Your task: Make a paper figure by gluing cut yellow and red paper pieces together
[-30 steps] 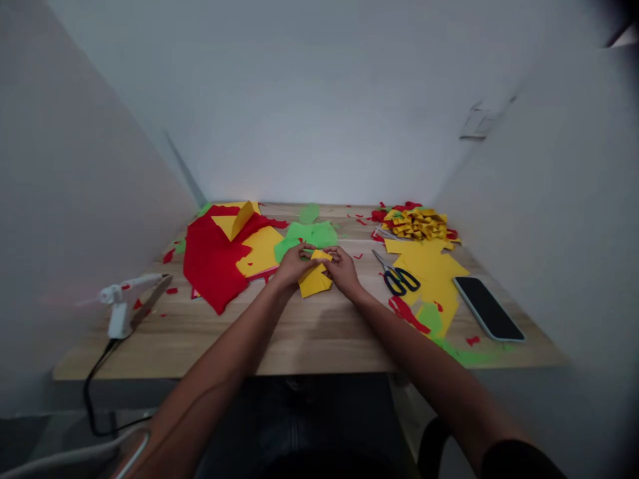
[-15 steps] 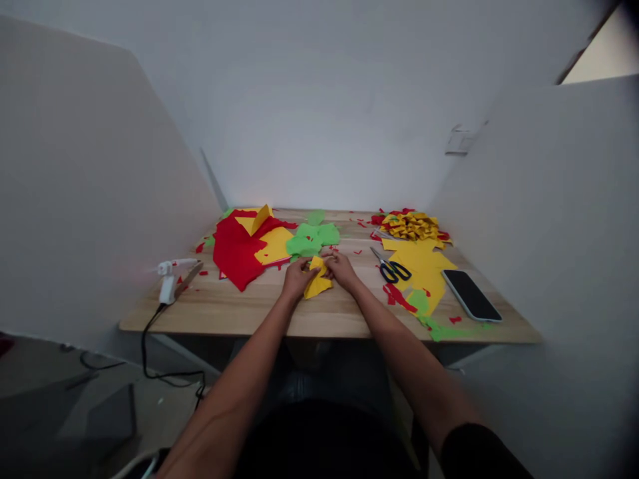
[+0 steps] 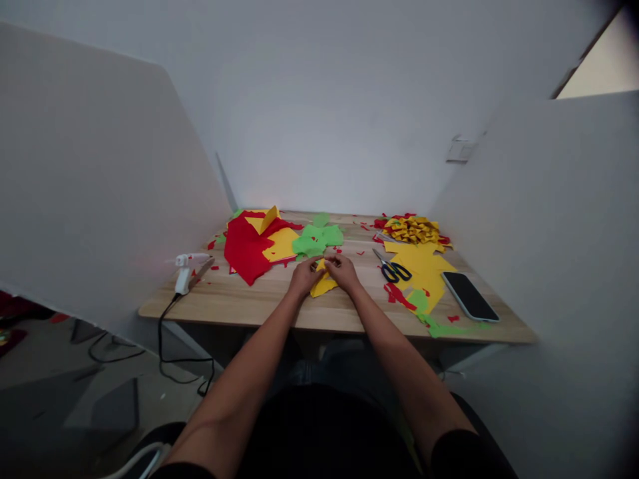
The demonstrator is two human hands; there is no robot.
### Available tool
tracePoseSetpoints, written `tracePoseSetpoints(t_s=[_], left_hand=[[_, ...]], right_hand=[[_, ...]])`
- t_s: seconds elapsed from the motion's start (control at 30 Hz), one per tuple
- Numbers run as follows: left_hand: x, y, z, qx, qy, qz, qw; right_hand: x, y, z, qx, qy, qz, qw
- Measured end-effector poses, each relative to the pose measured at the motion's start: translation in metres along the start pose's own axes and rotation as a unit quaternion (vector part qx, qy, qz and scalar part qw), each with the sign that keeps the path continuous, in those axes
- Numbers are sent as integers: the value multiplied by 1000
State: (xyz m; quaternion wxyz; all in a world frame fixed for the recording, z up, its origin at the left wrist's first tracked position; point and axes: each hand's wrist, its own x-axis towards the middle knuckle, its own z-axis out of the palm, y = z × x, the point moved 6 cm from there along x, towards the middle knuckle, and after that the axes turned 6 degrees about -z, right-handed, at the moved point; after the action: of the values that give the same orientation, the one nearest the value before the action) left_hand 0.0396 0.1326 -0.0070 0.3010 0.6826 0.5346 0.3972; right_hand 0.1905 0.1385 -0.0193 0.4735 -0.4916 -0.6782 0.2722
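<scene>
Both of my hands meet over a small yellow paper piece (image 3: pixel 323 285) lying on the wooden table (image 3: pixel 279 303). My left hand (image 3: pixel 305 275) pinches its left side with curled fingers. My right hand (image 3: pixel 341 271) grips its right side, fingers closed. Green paper scraps (image 3: pixel 317 241) lie just beyond my hands. The paper's top edge is partly hidden under my fingers.
Red and yellow paper sheets (image 3: pixel 248 247) are piled at the back left. A white glue gun (image 3: pixel 186 269) with a cord sits at the left edge. Black-handled scissors (image 3: pixel 392 268), yellow sheets (image 3: pixel 422 266), a heap of folded yellow pieces (image 3: pixel 413 229) and a phone (image 3: pixel 470 296) lie on the right. White partitions flank the table.
The camera has pulled back and up, so the table looks smaller and the floor on the left shows. My hands stay on the yellow paper, which looks folded smaller.
</scene>
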Motion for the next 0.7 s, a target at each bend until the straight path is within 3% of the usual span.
tracePoseSetpoints(t_s=[0.37,0.7], left_hand=[[-7,6,1,78,-1,7,997],[-9,4,1,86,-5,15,996]], right_hand=[[-8,-13,3,-114,-18,-48,992],[-10,-18,3,-154,-22,-41,987]])
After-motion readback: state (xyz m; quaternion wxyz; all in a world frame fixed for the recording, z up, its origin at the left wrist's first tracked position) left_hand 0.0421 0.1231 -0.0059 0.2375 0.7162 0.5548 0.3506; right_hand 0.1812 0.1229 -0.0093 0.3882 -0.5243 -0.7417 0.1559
